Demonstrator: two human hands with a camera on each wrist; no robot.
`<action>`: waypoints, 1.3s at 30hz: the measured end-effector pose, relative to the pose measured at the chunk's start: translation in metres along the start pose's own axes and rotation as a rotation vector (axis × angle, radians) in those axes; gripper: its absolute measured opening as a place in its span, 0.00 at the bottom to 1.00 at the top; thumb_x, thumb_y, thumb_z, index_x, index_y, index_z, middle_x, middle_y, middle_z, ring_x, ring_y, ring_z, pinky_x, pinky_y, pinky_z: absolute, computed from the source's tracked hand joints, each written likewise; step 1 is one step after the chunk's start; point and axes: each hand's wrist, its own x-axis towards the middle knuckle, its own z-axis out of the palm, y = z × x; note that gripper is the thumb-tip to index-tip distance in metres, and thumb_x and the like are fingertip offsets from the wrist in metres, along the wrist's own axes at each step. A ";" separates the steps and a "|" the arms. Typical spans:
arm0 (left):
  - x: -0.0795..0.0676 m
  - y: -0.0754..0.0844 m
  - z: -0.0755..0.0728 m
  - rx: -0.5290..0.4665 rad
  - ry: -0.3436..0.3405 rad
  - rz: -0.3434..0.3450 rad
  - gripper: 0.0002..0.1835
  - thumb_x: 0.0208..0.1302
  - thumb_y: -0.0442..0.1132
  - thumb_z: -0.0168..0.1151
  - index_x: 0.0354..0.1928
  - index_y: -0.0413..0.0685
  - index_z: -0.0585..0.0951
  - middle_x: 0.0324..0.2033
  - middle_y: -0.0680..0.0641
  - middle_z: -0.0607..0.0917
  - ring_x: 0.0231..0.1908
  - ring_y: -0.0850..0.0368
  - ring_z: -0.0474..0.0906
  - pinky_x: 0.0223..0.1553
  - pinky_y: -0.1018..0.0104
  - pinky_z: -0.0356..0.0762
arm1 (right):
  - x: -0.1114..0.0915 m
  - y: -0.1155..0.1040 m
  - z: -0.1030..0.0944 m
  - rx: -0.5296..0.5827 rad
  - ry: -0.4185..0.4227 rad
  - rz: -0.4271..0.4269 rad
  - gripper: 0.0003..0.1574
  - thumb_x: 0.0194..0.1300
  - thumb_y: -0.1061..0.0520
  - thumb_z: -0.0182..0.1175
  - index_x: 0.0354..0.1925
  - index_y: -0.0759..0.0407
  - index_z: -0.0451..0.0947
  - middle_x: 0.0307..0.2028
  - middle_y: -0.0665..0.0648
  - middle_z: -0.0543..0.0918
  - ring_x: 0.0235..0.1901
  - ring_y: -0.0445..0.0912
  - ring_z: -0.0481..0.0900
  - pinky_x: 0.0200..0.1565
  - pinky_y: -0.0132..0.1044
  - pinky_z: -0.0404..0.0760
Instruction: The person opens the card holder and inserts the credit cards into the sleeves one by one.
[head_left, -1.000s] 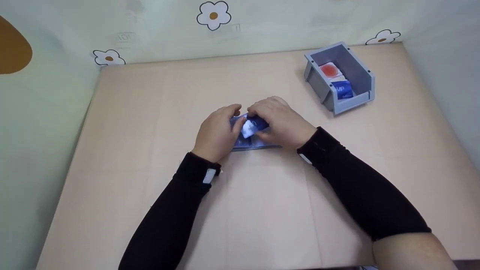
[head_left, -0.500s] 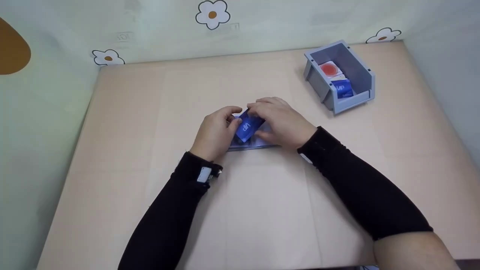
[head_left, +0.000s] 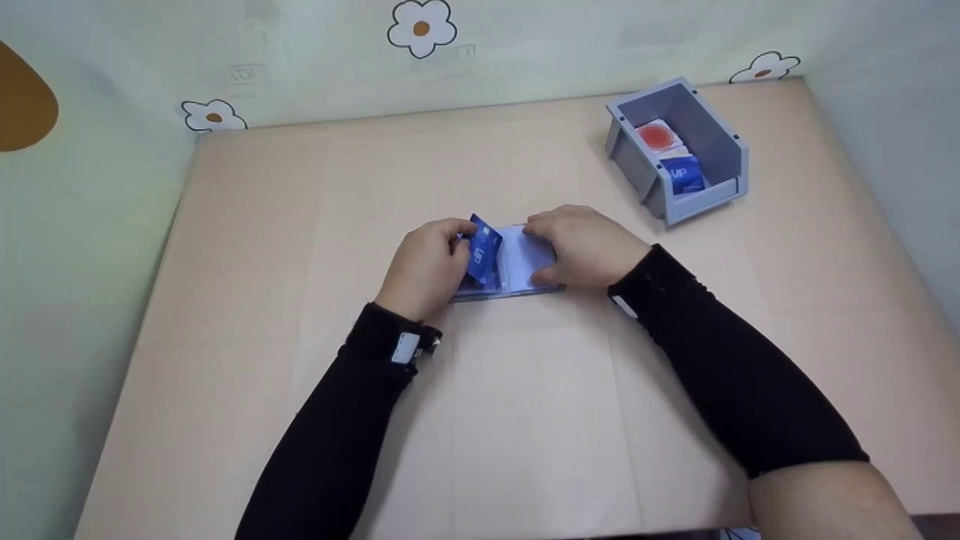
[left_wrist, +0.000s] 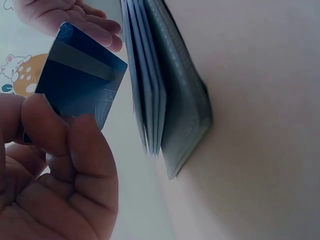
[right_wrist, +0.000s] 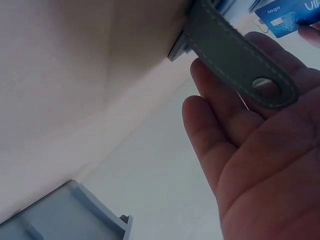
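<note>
My left hand (head_left: 424, 266) pinches a blue VIP card (head_left: 484, 251) between thumb and fingers, tilted above the left side of an open card holder (head_left: 519, 259). In the left wrist view, the card's back with its grey stripe (left_wrist: 82, 62) faces the camera, apart from the holder's fanned clear sleeves (left_wrist: 145, 85). On the holder's right page, my right hand (head_left: 589, 246) rests with fingers at the far edge and thumb near the front edge. The right wrist view shows the grey-green strap with a metal snap (right_wrist: 235, 55) lying across that hand's fingers.
A grey plastic bin (head_left: 701, 201) stands at the back right of the table (head_left: 540, 420). Inside lie another blue card (head_left: 682, 174) and a white item with a red circle (head_left: 657, 136). Flower-patterned walls border the table at the back and sides.
The blue card has moved left and turned more upright, passing from between both hands into the left hand alone. My right hand has let go and shifted right, uncovering the holder's right page.
</note>
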 end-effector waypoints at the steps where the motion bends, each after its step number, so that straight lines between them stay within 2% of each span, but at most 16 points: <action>1: 0.000 0.000 0.001 0.003 -0.003 -0.003 0.19 0.77 0.38 0.54 0.63 0.47 0.84 0.51 0.47 0.87 0.49 0.53 0.80 0.59 0.56 0.79 | 0.000 0.001 0.001 0.000 -0.001 -0.001 0.40 0.59 0.47 0.77 0.64 0.64 0.79 0.62 0.63 0.84 0.63 0.59 0.80 0.71 0.54 0.72; 5: 0.000 0.000 0.003 0.019 -0.015 -0.002 0.18 0.78 0.39 0.53 0.63 0.47 0.85 0.57 0.47 0.87 0.55 0.54 0.81 0.65 0.55 0.77 | 0.002 0.002 0.002 0.003 -0.006 -0.004 0.35 0.57 0.48 0.78 0.59 0.62 0.81 0.51 0.59 0.87 0.53 0.55 0.83 0.64 0.53 0.76; 7: 0.000 0.000 0.004 0.035 -0.019 0.005 0.18 0.78 0.39 0.54 0.63 0.47 0.85 0.58 0.46 0.87 0.57 0.54 0.81 0.67 0.55 0.77 | 0.002 0.002 0.002 0.006 -0.007 -0.003 0.34 0.57 0.48 0.79 0.57 0.62 0.81 0.49 0.58 0.87 0.51 0.55 0.82 0.63 0.52 0.76; 21: -0.003 -0.001 0.006 0.137 -0.030 0.076 0.19 0.79 0.40 0.59 0.67 0.50 0.82 0.63 0.45 0.85 0.66 0.51 0.79 0.70 0.55 0.75 | 0.004 0.002 0.004 0.002 -0.009 0.005 0.34 0.55 0.48 0.80 0.55 0.62 0.82 0.46 0.59 0.88 0.48 0.55 0.82 0.59 0.52 0.79; 39: -0.004 0.002 0.007 0.180 -0.068 0.076 0.20 0.80 0.40 0.58 0.69 0.51 0.81 0.64 0.45 0.85 0.67 0.51 0.79 0.71 0.55 0.74 | 0.003 0.002 0.004 0.004 -0.018 0.001 0.34 0.56 0.48 0.79 0.56 0.62 0.82 0.46 0.59 0.87 0.47 0.55 0.82 0.58 0.52 0.78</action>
